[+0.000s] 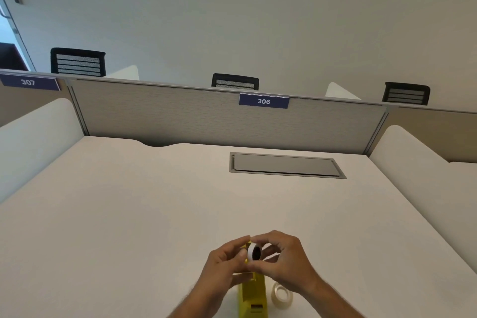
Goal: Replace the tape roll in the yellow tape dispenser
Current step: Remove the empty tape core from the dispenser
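The yellow tape dispenser [252, 297] stands on the white desk [144, 214] near the front edge, its length running away from me. Just above its far end, my right hand [282, 263] pinches a small white tape roll with a black core [254, 252] between thumb and fingers. My left hand [227, 263] touches the same roll from the left, with a yellow piece between its fingertips; whether that piece is a hub or part of the dispenser, I cannot tell. A clear tape roll [281, 296] lies flat on the desk to the right of the dispenser.
A grey cable hatch [286, 165] is set into the desk at the back right. A grey partition [206, 116] labelled 306 closes the far side, with white side panels left and right. Black chair backs show beyond it.
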The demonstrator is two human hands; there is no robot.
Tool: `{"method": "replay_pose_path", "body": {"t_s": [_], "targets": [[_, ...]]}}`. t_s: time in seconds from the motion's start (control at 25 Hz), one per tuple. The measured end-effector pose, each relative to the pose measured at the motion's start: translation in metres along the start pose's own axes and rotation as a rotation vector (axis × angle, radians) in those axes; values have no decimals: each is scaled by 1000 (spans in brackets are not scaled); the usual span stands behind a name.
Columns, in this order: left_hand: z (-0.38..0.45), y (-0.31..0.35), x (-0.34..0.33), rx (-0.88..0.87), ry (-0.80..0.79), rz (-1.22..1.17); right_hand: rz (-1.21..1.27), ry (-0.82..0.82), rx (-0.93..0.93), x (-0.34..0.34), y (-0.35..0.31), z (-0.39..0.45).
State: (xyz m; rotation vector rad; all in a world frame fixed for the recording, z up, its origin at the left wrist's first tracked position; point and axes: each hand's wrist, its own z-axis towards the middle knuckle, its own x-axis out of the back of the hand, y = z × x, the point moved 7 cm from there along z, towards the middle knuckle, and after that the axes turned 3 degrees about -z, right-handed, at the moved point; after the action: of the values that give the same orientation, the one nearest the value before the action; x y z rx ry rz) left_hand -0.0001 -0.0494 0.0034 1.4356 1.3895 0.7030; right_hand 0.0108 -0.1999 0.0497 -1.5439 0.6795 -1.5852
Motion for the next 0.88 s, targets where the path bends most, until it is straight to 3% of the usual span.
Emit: {"method": "replay_pose_path", "body": {"t_s": [0.28, 0.88], "targets": [[0, -6, -4, 46, 28, -114, 76, -102, -48, -2, 7, -4], [1, -8, -6, 52, -2, -152, 96, 25, 12, 0, 6, -7]]}}
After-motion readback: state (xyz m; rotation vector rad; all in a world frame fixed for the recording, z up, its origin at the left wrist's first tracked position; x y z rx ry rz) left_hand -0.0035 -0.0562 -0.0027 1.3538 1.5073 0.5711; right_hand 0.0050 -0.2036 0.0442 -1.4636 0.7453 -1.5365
